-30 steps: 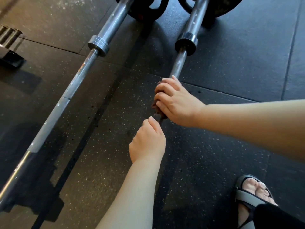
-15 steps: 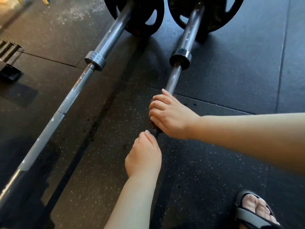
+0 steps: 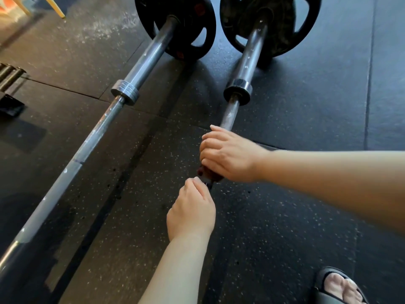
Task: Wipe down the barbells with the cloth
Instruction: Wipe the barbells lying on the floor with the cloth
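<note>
Head view, inventory. Cloth [image 3: 209,174]: dark, bunched around right barbell [image 3: 245,66] shaft, under right hand [image 3: 228,156], which clamps it. Left hand [image 3: 192,212]: closed on the shaft just below, touching the cloth's edge. Left barbell [image 3: 92,137]: chalk-flecked, likely unwiped. Judged partway. Rubber floor [image 3: 306,119] beneath.

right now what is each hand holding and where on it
The right hand grips a dark cloth wrapped around the right barbell shaft, below its collar. The left hand is closed on the same shaft, nearer the person.
</note>
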`<state>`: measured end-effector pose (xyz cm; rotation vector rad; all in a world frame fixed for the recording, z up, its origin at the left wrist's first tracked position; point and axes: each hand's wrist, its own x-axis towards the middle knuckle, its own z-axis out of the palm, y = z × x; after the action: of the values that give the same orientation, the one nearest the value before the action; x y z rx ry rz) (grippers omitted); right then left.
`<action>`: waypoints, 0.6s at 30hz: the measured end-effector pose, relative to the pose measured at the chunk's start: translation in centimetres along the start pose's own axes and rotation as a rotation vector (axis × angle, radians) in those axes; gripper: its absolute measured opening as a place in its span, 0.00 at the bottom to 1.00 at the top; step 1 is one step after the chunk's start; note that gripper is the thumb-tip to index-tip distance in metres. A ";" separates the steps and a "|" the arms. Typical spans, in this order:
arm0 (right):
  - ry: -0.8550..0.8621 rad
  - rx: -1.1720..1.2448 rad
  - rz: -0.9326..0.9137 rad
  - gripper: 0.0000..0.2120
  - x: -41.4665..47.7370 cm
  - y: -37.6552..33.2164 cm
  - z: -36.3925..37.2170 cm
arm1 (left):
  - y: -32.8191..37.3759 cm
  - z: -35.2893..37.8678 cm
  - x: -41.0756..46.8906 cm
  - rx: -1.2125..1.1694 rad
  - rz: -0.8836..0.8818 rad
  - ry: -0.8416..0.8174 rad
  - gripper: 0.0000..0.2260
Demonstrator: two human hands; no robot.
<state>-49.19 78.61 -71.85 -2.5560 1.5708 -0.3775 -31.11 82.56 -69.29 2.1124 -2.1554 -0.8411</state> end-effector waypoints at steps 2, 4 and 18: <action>-0.001 -0.003 0.019 0.19 0.7 2.5 -0.6 | 0.0 0.1 0.0 0.009 0.001 -0.009 0.20; 0.015 -0.038 0.112 0.21 1.6 4.7 -1.1 | 0.0 0.0 0.1 0.015 -0.010 -0.020 0.20; 0.031 -0.007 0.259 0.20 2.5 6.6 -2.0 | 0.1 0.1 0.0 0.023 0.030 0.000 0.20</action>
<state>-54.39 73.46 -71.03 -2.3203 1.8860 -0.3834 -31.24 82.55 -69.39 2.0849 -2.2022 -0.8177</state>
